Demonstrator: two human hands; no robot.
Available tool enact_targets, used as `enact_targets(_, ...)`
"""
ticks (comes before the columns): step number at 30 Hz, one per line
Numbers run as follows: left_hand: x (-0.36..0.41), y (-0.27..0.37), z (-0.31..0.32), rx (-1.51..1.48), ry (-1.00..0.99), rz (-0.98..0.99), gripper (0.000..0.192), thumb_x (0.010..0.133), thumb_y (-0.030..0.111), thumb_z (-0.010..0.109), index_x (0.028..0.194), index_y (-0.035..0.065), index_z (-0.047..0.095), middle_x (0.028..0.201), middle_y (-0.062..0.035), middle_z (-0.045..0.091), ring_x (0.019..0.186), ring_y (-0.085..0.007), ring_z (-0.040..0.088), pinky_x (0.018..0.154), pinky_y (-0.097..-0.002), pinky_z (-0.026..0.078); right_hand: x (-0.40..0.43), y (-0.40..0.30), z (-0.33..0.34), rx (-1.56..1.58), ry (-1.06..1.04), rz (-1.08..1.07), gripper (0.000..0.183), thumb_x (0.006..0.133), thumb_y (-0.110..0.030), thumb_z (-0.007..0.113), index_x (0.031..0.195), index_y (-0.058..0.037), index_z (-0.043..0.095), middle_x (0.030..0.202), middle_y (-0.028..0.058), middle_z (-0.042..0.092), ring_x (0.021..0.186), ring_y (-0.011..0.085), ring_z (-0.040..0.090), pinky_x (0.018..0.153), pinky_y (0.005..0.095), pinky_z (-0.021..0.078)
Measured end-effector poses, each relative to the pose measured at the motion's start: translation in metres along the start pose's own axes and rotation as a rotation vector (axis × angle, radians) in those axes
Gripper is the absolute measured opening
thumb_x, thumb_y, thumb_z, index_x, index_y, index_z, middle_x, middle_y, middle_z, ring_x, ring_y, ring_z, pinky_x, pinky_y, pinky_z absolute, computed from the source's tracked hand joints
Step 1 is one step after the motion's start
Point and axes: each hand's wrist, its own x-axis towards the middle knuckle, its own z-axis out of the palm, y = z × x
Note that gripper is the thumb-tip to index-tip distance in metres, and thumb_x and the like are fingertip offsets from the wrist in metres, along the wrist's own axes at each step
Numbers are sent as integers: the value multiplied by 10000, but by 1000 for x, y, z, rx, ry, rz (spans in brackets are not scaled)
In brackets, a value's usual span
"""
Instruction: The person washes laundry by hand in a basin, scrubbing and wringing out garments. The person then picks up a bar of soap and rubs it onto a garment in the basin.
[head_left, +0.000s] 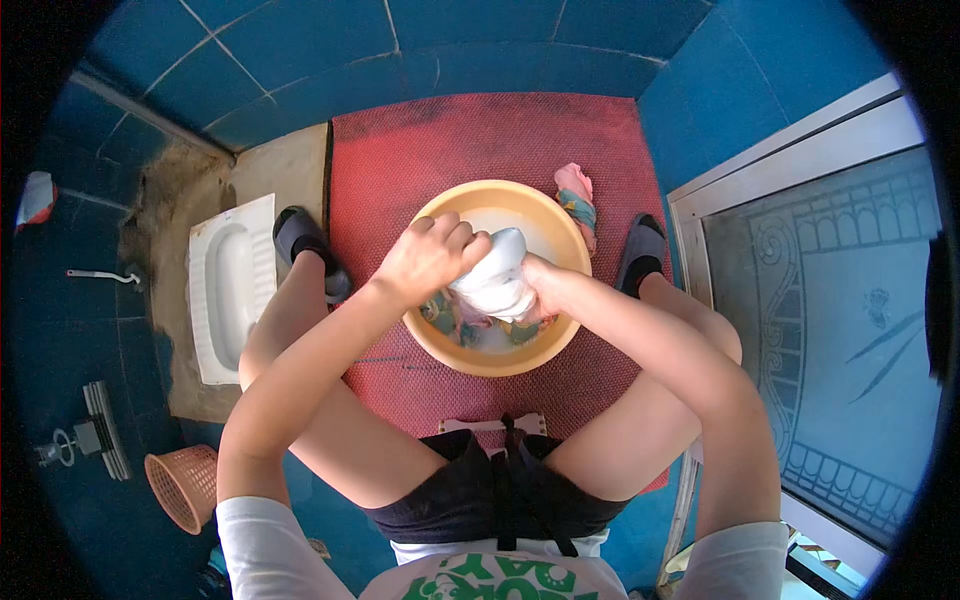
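A yellow plastic basin (496, 365) stands on the red mat between my feet, with cloudy water and patterned wet cloth (480, 326) in it. Above the water, my left hand (442, 247) is closed in a fist on one side of a bunched white and pale blue cloth (495, 281). From the other side my right hand (546, 285) grips the same cloth, its fingertips partly hidden behind it. A twisted pink and teal cloth (576, 196) lies on the mat against the basin's upper right rim.
A white squat toilet (232, 289) is set in the floor at left. An orange mesh basket (182, 487) stands at lower left, near a wall-side sponge mop head (106, 430). A framed glass door (847, 315) is at right. The red mat (480, 142) reaches the blue tiled wall.
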Motion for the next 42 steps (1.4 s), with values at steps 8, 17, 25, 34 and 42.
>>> enact_targets(8, 6, -10, -17, 20, 72, 69, 251, 651, 152, 547, 894, 135, 488, 740, -8, 488, 765, -170, 529, 592, -287, 439, -17, -9, 8, -251, -2, -39, 405, 865, -415, 353, 1055, -101, 524, 998, 99, 587, 901, 200, 577, 733, 394, 490)
enact_targets(17, -14, -6, -13, -196, -45, -196, 408, 583, 87, 637, 971, 141, 521, 862, -65, 572, 893, -237, 561, 692, -362, 456, -6, -12, -16, -249, 63, -458, 448, 849, -407, 425, 1133, -61, 445, 1061, 114, 543, 976, 232, 545, 805, 388, 452)
enact_targets(25, -21, -10, -9, -870, -139, -738, 649, 477, 106, 698, 1099, 62, 516, 907, -147, 623, 847, -312, 602, 780, -361, 474, -41, -23, -35, -999, 409, -1247, 603, 759, -226, 607, 1229, -5, 300, 1228, 229, 333, 1167, 344, 361, 960, 366, 320)
enact_targets(34, -16, 2, -32, -1490, -267, -702, 733, 442, 50, 726, 1131, 27, 477, 954, -136, 615, 924, -243, 592, 819, -310, 459, -79, -9, -2, -1946, 344, -1416, 994, 536, -270, 763, 1366, -208, 219, 1438, 135, 122, 1333, 315, 105, 1044, 572, 81)
enact_targets(42, -24, 12, -36, -1117, -337, -351, 745, 503, 86, 722, 1184, 46, 423, 953, -138, 614, 900, -261, 596, 825, -330, 458, -46, -6, -7, -1772, 109, -1462, 750, 665, -101, 590, 1342, -122, 268, 1204, 136, 455, 1025, 290, 513, 797, 417, 462)
